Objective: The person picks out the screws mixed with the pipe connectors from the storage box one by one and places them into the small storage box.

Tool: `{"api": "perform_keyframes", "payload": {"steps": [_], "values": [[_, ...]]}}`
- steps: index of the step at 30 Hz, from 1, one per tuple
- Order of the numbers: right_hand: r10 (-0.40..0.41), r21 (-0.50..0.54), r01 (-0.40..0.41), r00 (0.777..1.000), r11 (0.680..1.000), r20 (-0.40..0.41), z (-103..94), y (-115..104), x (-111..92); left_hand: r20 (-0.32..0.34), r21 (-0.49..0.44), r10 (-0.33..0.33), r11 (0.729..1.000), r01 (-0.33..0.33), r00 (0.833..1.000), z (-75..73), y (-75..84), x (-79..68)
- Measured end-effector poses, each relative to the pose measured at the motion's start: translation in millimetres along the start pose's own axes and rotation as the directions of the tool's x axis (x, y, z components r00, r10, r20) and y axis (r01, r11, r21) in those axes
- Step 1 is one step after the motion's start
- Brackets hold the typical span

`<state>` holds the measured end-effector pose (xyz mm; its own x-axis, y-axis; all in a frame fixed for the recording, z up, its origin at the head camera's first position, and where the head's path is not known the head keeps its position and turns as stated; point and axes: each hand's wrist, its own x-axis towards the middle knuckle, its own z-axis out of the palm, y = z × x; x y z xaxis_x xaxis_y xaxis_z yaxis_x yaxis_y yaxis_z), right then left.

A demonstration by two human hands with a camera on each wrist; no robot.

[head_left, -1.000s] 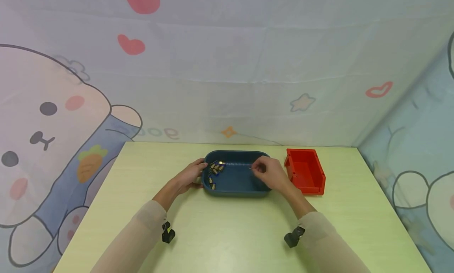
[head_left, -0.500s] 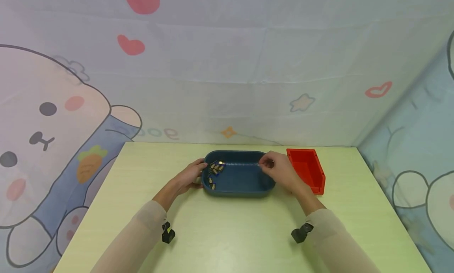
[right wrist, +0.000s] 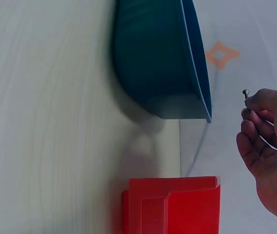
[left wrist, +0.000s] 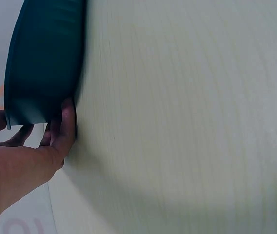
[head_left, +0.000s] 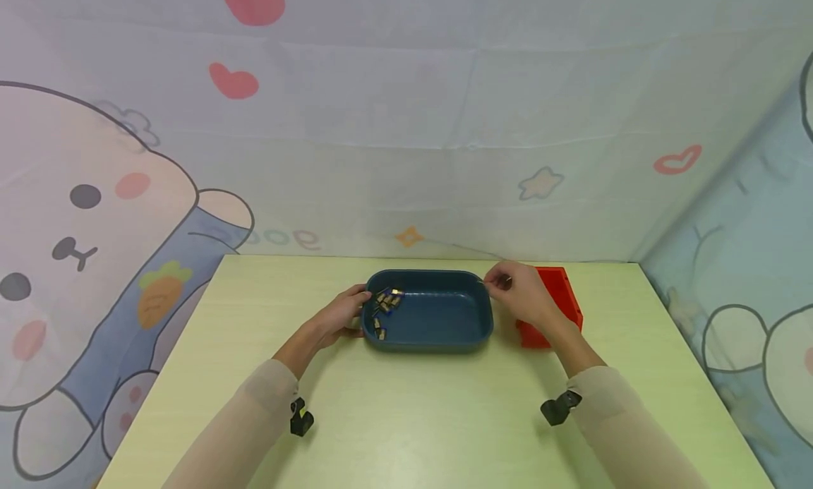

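In the head view my left hand [head_left: 339, 315] grips the left end of a dark blue oval tray [head_left: 428, 346]. The left wrist view shows the thumb at the tray's rim and the fingers [left wrist: 68, 126] against its end wall. Several small brass-coloured pieces [head_left: 386, 303] lie in the tray's left part. My right hand [head_left: 524, 295] is raised over the tray's right end and the left side of a red bin [head_left: 562, 291]. Between its thumb and forefinger it pinches a small shiny metal piece with a round head, like a screw [right wrist: 246, 93]. The other fingers curl loosely.
The red open-fronted bin stands right of the tray, a narrow gap between them. Both rest on a pale wooden table [head_left: 413, 418]. A printed cloth [head_left: 381, 122] hangs behind the table's back edge, and another on the right.
My right hand has moved right, from over the tray's inside to its right end and the bin's near side, still pinching the small metal piece. The left hand and tray have stayed put.
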<state>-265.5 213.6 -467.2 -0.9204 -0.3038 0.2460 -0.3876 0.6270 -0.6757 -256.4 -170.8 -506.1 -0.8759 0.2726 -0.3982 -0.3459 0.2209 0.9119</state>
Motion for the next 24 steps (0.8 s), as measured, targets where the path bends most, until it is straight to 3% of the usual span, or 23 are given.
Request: {"api": "perform_keyframes", "payload": {"steps": [18,24], "values": [[0.008,-0.025,-0.01,0.996,1.0,-0.085,-30.0,19,-10,-0.012,-0.007,-0.008,1.0,0.008,1.0,1.2,1.7,-2.6],[0.05,-0.043,-0.055,0.994,0.998,-0.095,-37.6,27,-15,-0.011,-0.008,-0.008,1.0,0.008,1.0,0.4,1.3,-3.1]]}}
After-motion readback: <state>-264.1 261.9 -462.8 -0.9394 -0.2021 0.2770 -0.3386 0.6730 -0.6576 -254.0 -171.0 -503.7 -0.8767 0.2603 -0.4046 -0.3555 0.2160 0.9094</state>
